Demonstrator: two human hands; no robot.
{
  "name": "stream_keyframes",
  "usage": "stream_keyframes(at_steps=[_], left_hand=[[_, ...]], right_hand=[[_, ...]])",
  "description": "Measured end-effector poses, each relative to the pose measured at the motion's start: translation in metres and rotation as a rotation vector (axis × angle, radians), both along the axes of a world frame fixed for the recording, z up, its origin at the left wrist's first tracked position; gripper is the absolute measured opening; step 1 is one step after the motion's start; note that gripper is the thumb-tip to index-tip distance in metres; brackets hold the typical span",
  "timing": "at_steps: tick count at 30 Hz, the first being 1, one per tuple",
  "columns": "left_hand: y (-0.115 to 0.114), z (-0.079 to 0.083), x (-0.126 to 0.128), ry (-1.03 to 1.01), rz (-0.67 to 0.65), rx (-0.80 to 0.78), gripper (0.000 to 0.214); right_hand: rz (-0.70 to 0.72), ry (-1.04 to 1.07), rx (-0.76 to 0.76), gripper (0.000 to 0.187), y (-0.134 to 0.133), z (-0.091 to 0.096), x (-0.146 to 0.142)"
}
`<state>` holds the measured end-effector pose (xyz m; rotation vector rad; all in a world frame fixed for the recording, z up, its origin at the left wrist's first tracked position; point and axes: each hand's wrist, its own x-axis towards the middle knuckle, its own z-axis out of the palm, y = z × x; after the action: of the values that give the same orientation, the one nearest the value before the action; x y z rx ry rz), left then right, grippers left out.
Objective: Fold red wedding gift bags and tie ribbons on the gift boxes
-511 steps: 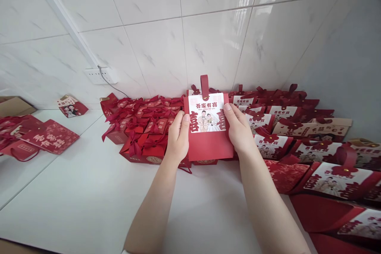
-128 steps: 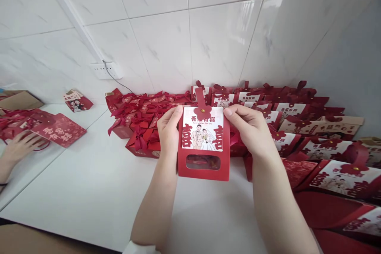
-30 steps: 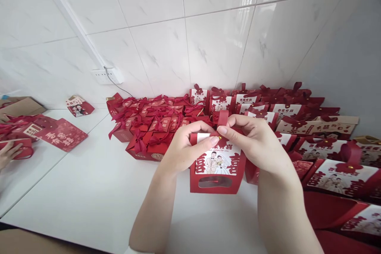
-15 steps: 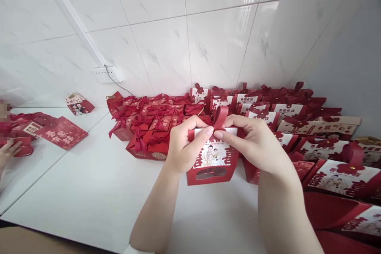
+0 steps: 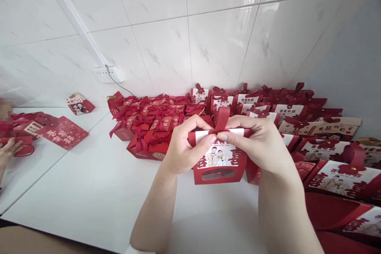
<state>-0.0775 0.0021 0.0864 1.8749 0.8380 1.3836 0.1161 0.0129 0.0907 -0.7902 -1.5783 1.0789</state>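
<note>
Between my hands is a red paper gift box (image 5: 218,162) with a white front panel, a printed bride and groom, and an oval window near its base. My left hand (image 5: 187,143) pinches its top edge from the left, thumb in front. From the right, my right hand (image 5: 256,139) pinches the same edge, its thumb tip close to the left one. A red strap loop (image 5: 223,119) stands up between the two thumbs. The fingers behind the box are hidden, and the thumbs cover part of the lettering.
Small ribbon-tied red boxes (image 5: 149,127) cluster behind to the left. Rows of similar gift boxes (image 5: 336,178) fill the right side. At far left, another person's hand (image 5: 8,152) holds a red item beside a red printed bag (image 5: 62,131). A tiled wall (image 5: 157,47) with a socket (image 5: 107,74) bounds the table.
The gift box has shifted slightly right and turned a little, its top edge showing wider. Both my hands keep their pinch. The other person's hand at far left has moved slightly.
</note>
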Motion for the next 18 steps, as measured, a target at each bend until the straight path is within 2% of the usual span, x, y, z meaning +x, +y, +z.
stream_keyframes(at_steps=[4,7,12,18], left_hand=[[0.0012,-0.0029,0.0005,-0.067,-0.079,-0.169,0.015],[0.0032,-0.0058,0.0019,-0.110,-0.034,-0.212,0.032],[0.0030,-0.0045,0.0012,-0.105,-0.034,-0.275,0.037],[0.0004,-0.0012,0.0007,-0.074,-0.048,-0.324,0.039]], right_hand=[[-0.083,0.073,0.003,0.009,-0.0010,0.0007,0.0001],[-0.109,0.079,-0.040,0.009,-0.0016,0.0020,0.0009],[-0.027,-0.010,-0.110,0.006,-0.0002,-0.0005,0.0060],[0.034,0.000,-0.123,0.006,0.0028,-0.0030,0.0088]])
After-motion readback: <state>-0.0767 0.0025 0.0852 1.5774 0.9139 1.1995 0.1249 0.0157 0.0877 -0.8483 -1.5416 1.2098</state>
